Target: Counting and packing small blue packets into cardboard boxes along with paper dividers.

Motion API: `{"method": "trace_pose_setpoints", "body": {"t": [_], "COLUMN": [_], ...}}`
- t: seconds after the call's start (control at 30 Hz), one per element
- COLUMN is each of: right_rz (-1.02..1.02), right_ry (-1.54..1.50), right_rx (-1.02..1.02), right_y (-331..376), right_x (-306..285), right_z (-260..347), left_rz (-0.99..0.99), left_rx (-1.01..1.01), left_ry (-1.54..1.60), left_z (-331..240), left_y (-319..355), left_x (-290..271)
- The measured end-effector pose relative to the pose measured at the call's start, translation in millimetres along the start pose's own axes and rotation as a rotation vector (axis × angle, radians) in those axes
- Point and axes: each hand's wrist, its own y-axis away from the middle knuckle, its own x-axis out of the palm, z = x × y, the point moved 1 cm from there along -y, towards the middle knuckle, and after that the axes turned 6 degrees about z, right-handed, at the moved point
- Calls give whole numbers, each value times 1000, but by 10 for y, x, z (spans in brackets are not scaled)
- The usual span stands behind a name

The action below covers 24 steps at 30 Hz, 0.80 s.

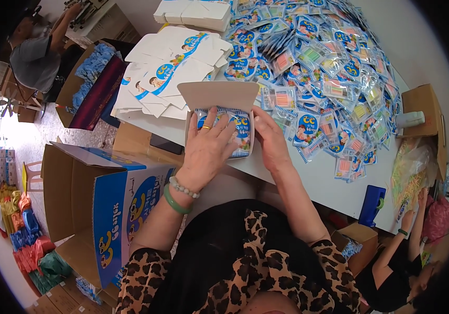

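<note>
A small white cardboard box stands at the table's front edge with its lid raised. Blue and clear packets lie inside it. My left hand, with a ring, a bead bracelet and a green bangle on its arm, rests flat on these packets, fingers spread. At the box's right side, my right hand curls against the wall and holds it, its far fingers partly hidden. Right of the box spreads a large heap of similar packets. Flattened white printed cartons are stacked to the left.
The white table carries a blue tape dispenser at the right. Below on the left stands a large open blue carton. Another carton of packets sits farther left. One person sits far left; another person's arms reach in at right.
</note>
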Motion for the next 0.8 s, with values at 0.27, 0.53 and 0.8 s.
{"method": "trace_pose_setpoints", "body": {"t": [0.27,0.53,0.8], "right_rz": [-217,-140,-179], "right_ry": [134,182,252], "right_rx": [-81,-23,-25], "right_y": [-148,-157,-9], "right_x": [231,199,32], "right_z": [-296,-229,-190], "left_rz": [15,-436,-434], "left_rx": [-25,-247,-613], "left_ry": [147,539,1391], "left_z": [44,444,215], "left_y": [-20,237,44], "left_x": [43,-89,353]}}
